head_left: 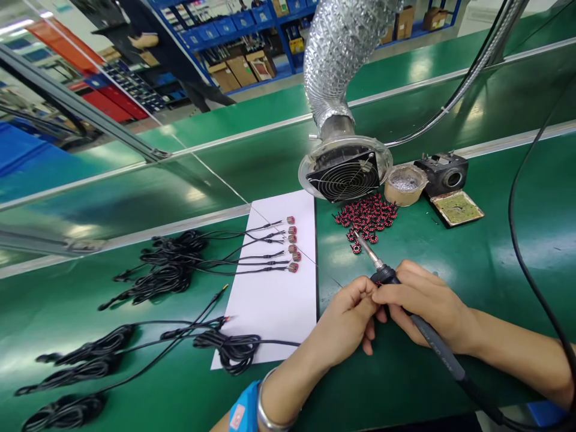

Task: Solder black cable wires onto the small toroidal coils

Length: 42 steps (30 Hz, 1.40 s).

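My right hand [427, 306] is wrapped around a soldering iron [432, 339], its metal tip pointing up and left toward a pile of small red-and-black ring-shaped parts [366, 216]. Close against it, my left hand [348, 321] is closed in a pinch near the iron's collar; the fingers hide what they hold. A thin wire [308, 255] runs down from the upper left toward my left hand. On a white sheet [279, 306] left of my hands, small reddish-brown connectors [293, 267] stand in a column beside the stripped ends of black cables [265, 264].
Coiled black cables [166, 285] lie on the green bench at left. A fume extractor fan [346, 177] on a foil duct [335, 60] hangs above the ring parts. Behind them are a round tub [405, 186] and an iron stand [445, 174] with a sponge tray [459, 208]. A person [166, 48] stands beyond.
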{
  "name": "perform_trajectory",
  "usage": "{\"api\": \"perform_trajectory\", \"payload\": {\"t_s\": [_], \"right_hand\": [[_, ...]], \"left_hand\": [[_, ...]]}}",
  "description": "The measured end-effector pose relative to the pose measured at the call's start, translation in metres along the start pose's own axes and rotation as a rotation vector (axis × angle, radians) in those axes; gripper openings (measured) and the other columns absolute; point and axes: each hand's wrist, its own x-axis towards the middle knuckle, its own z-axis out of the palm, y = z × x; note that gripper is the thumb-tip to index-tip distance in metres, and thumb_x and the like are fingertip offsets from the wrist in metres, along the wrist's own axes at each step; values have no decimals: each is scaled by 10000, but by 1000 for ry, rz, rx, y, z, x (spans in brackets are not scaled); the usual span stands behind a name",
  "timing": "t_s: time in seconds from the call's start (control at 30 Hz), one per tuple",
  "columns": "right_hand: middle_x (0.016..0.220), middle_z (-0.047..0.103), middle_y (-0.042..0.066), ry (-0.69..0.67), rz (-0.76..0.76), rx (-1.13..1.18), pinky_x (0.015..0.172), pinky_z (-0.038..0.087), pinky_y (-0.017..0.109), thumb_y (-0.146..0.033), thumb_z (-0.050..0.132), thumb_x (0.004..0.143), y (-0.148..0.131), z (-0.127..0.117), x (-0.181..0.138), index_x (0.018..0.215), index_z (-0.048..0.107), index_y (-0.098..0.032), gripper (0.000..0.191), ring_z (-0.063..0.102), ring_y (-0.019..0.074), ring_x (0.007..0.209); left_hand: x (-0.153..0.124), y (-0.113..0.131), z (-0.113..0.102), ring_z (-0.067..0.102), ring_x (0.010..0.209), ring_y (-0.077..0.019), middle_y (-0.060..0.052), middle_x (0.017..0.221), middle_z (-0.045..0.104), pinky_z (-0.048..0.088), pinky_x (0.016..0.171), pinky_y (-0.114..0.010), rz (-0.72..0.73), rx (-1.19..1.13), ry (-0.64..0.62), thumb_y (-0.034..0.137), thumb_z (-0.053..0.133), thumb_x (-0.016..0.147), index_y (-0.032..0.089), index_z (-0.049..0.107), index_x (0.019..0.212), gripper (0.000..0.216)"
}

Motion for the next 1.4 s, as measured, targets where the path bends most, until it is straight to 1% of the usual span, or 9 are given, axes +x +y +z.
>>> {"api": "perform_trajectory", "payload": {"t_s": [0.07,0.2,0.27,0.33,0.43,0.63,0.77,1.1,1.4], "right_hand": [[734,514,10,-11,-15,-13,644,393,287,-9,472,911,3,-1,1,1134,571,-185,301,402,166,678],[704,545,5,62,33,-50,637,416,288,-27,491,917,1,-14,6,1090,600,-177,254,446,157,652],[719,588,3,132,95,-40,630,437,276,-28,502,919,-6,-26,5,1113,608,-181,269,484,145,637],[768,631,5,178,176,-19,621,460,265,-45,518,924,-15,-36,0,1205,598,-196,329,531,137,639],[851,638,28,179,287,18,614,484,271,-114,547,930,-24,-46,-13,1294,590,-217,381,586,148,702],[782,610,14,197,446,83,535,432,283,-156,554,908,-27,-48,-23,1098,651,-232,226,550,145,628],[780,607,15,194,453,70,517,407,288,-130,543,886,-25,-50,-21,1037,635,-225,201,538,143,610],[739,611,19,165,462,73,485,405,300,-138,538,886,-25,-50,-18,1026,642,-228,197,542,155,573],[710,592,17,188,434,90,478,406,302,-114,533,863,-28,-49,-16,1024,644,-225,225,536,157,566]], "left_hand": [[3,-1,0,444,416,-65,39,644,563,377,353,-168,-8,-55,-1,493,592,810,195,476,771,322],[8,-5,5,446,396,-54,59,554,539,388,383,-155,40,-98,135,444,591,796,185,477,737,289],[9,-5,9,453,400,-54,60,548,546,405,397,-157,49,-103,198,407,580,794,183,479,727,255],[10,-5,13,462,402,-55,58,554,557,413,400,-160,50,-100,241,381,565,798,181,482,724,229],[11,-4,15,478,402,-56,55,563,569,409,398,-154,50,-81,277,350,546,812,178,488,724,201],[15,-2,16,462,379,-55,61,548,556,403,373,-153,48,-44,299,337,533,819,183,476,704,200],[14,0,17,463,390,-55,61,547,553,408,373,-146,49,-23,299,345,545,819,186,478,709,205],[12,-3,18,471,386,-56,61,561,552,405,373,-147,72,29,314,407,550,850,190,468,723,264],[11,-7,17,490,384,-61,60,583,562,401,372,-148,105,63,324,440,548,883,195,470,750,289]]}}
